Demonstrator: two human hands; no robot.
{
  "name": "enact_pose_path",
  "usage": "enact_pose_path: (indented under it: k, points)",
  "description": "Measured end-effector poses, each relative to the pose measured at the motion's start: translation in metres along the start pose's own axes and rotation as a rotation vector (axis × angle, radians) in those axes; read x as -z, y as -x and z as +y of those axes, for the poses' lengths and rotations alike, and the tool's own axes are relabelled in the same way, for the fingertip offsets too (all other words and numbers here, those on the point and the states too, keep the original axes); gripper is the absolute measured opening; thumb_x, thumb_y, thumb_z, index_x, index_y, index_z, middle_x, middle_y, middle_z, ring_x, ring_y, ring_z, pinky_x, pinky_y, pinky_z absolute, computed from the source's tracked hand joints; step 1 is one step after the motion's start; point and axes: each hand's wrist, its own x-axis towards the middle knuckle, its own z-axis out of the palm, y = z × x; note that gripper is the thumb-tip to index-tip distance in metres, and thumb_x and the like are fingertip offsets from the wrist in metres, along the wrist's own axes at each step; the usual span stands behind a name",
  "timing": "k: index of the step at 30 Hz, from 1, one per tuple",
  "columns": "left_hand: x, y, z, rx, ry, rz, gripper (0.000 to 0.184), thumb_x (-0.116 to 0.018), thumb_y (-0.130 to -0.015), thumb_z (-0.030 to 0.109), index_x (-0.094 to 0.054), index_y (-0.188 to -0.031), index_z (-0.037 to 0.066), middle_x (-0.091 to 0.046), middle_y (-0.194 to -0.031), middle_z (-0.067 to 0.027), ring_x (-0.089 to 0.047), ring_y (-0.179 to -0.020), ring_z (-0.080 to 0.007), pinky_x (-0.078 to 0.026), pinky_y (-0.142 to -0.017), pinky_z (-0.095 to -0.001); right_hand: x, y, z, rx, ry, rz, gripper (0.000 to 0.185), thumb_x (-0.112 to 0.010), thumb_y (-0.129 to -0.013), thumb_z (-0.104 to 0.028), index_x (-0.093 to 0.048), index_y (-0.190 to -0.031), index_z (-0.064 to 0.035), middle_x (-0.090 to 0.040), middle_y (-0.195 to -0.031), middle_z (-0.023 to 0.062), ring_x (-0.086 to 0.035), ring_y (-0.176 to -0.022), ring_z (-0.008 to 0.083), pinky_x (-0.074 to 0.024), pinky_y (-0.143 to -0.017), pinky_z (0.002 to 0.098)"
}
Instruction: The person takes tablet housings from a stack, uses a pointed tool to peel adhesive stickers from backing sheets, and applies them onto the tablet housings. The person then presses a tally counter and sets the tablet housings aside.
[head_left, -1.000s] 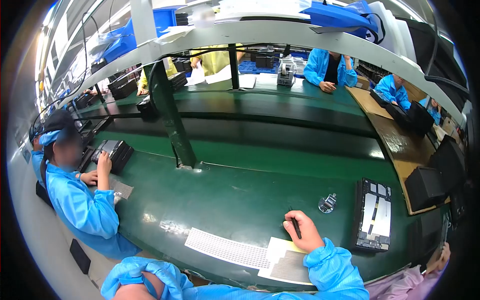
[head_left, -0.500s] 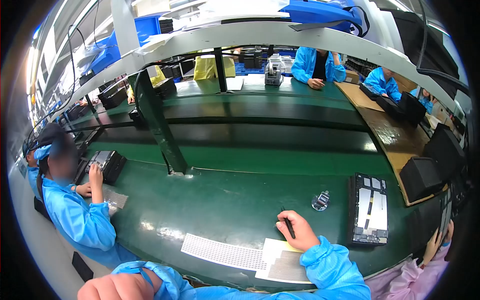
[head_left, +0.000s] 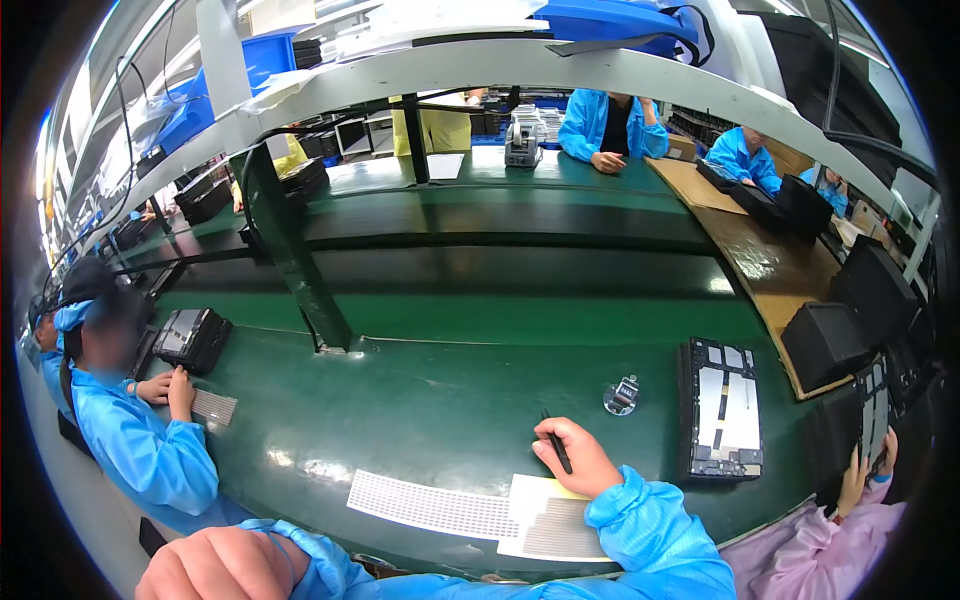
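My right hand is closed around a slim black pen-shaped tool over the green bench. Beneath that wrist lies a white sheet with a yellow edge and rows of small grey marks. A longer white label sheet extends left from it. My left hand is curled into a fist at the bottom left, nearest the camera; its palm side is hidden. Ahead and right of my right hand stands a small metal tally counter. Farther right is a stack of dark panels with silver parts.
A green post rises from the bench, left of centre. At left a co-worker sits by another panel stack. At right, a co-worker's hands hold a panel. Black trays sit near the brown board.
The whole view has shifted slightly. The left co-worker's raised hand has come down from the panel stack to the sheet on the bench. My right hand keeps its hold on the tool.
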Motion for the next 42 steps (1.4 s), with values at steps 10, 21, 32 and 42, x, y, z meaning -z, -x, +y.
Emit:
enact_pose_path:
  k: [10, 21, 32, 42]
  points:
    - [0.012, 0.063, -0.056, 0.480, -0.316, -0.025, 0.016, -0.067, -0.075, -0.011, -0.057, -0.077, 0.001, -0.062, -0.077, -0.0131, -0.060, -0.068, -0.0279, -0.050, -0.062, -0.0393, -0.002, 0.003, -0.003, 0.029, -0.039, 0.021, 0.021, -0.066, -0.090, -0.012, -0.059, -0.106, -0.0004, -0.063, -0.095, 0.0145, -0.064, -0.090, 0.0269, -0.0505, -0.079, 0.0345]
    - [-0.010, 0.163, -0.139, 0.725, -0.503, -0.375, 0.019, -0.063, -0.081, -0.004, -0.063, -0.100, 0.002, -0.063, -0.100, -0.0154, -0.061, -0.093, -0.0329, -0.051, -0.081, -0.0402, 0.060, 0.057, -0.066, 0.194, 0.477, -0.035, 0.019, -0.065, -0.081, -0.003, -0.063, -0.100, -0.0039, -0.064, -0.086, 0.0141, -0.063, -0.076, 0.0327, -0.0505, -0.066, 0.0379]
    - [-0.030, 0.180, -0.150, 0.742, -0.791, -0.802, 0.037, -0.070, -0.080, 0.022, -0.062, -0.115, 0.010, -0.056, -0.122, -0.0154, -0.048, -0.118, -0.0400, -0.041, -0.098, -0.0489, 0.176, 0.149, -0.023, -0.026, 0.646, 1.106, 0.017, -0.060, -0.088, 0.002, -0.056, -0.105, 0.0049, -0.059, -0.100, 0.0145, -0.060, -0.094, 0.0208, -0.0468, -0.085, 0.0318]
    - [-0.043, 0.188, -0.152, 0.704, -0.774, -0.711, 0.036, -0.077, -0.070, 0.018, -0.065, -0.101, 0.007, -0.056, -0.111, -0.0155, -0.050, -0.107, -0.0396, -0.041, -0.092, -0.0492, 0.185, 0.169, 0.071, -0.128, -0.007, 1.207, 0.031, -0.068, -0.088, -0.005, -0.052, -0.114, 0.0006, -0.060, -0.104, 0.0087, -0.058, -0.095, 0.0132, -0.0484, -0.084, 0.0257]
